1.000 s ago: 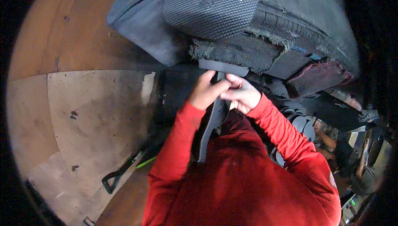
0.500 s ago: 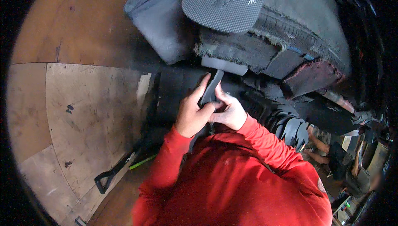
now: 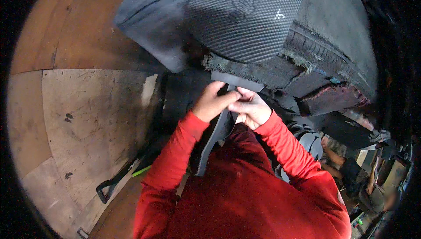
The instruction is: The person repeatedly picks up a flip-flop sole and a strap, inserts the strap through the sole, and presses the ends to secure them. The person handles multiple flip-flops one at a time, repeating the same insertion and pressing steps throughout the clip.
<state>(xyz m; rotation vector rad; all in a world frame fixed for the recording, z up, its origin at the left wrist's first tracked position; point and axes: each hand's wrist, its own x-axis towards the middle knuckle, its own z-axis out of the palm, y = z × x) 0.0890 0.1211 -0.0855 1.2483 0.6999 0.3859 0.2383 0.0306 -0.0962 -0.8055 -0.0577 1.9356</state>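
Both hands grip a dark grey, sole-like slab point(image 3: 210, 140), seen nearly edge-on. It runs from under a flat grey bar point(image 3: 237, 81) down and leftward past my left wrist. My left hand point(image 3: 213, 101) holds the slab's upper end, fingers curled just below the bar. On the slab's other side, my right hand point(image 3: 252, 108) pinches close to the left fingertips. The slab's upper end lies at or right beside the bar; whether they touch, I cannot tell. Above the bar bulges a dark rounded piece point(image 3: 241, 19) with a woven-look texture and a small white mark.
Frayed dark fabric point(image 3: 280, 70) hangs around the bar, and grey cloth point(image 3: 153, 24) drapes at upper left. Wooden panels point(image 3: 96, 129) fill the left, near a black D-shaped handle point(image 3: 103, 191). Rounded grey pieces point(image 3: 310, 143) are piled right of my forearm. Another person's arm point(image 3: 335, 155) shows beyond.
My hands have moved up closer to the grey bar. More of the slab now shows below them, reaching toward lower left. The textured piece looks larger and nearer.
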